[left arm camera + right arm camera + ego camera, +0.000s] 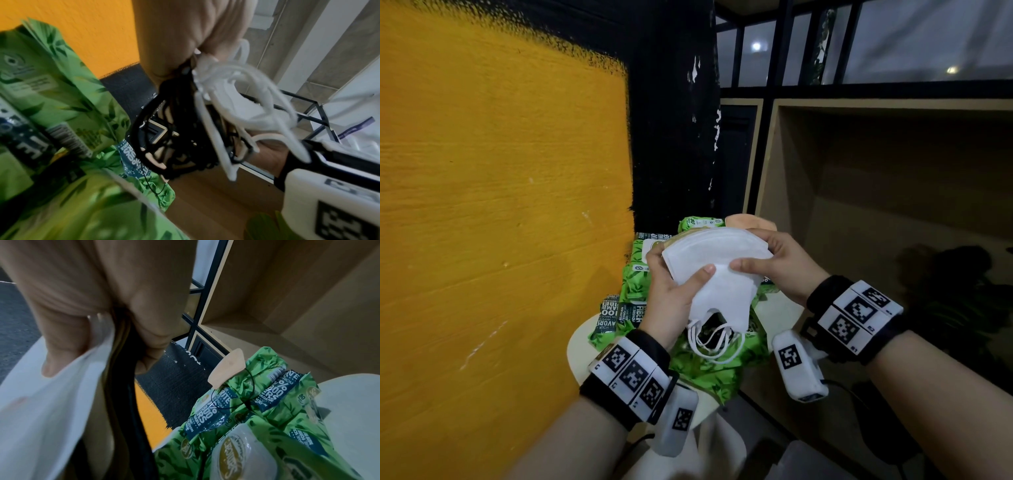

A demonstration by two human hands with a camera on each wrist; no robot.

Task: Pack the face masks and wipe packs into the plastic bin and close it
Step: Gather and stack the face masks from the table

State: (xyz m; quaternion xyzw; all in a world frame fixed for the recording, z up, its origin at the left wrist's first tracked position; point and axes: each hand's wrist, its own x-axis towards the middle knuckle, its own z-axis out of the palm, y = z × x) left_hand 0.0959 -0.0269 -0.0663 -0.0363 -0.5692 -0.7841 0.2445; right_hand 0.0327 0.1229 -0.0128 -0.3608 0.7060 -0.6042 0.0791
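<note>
Both hands hold a stack of face masks (719,270), white on top, above a pile of green wipe packs (637,281). My left hand (679,262) grips the stack's left side with its thumb on top. My right hand (750,250) pinches the right side. White ear loops (714,339) dangle below. In the left wrist view, white loops (246,97) and black loops (164,129) hang from the stack beside the wipe packs (51,97). In the right wrist view, the stack (41,402) has dark layers, and a beige mask (228,368) lies on the wipe packs (257,418). I see no bin clearly.
The packs lie on a small round white table (582,342). A yellow wall (500,205) stands close on the left, with a black pillar (671,120) behind. A wooden shelf cubby (876,205) opens on the right.
</note>
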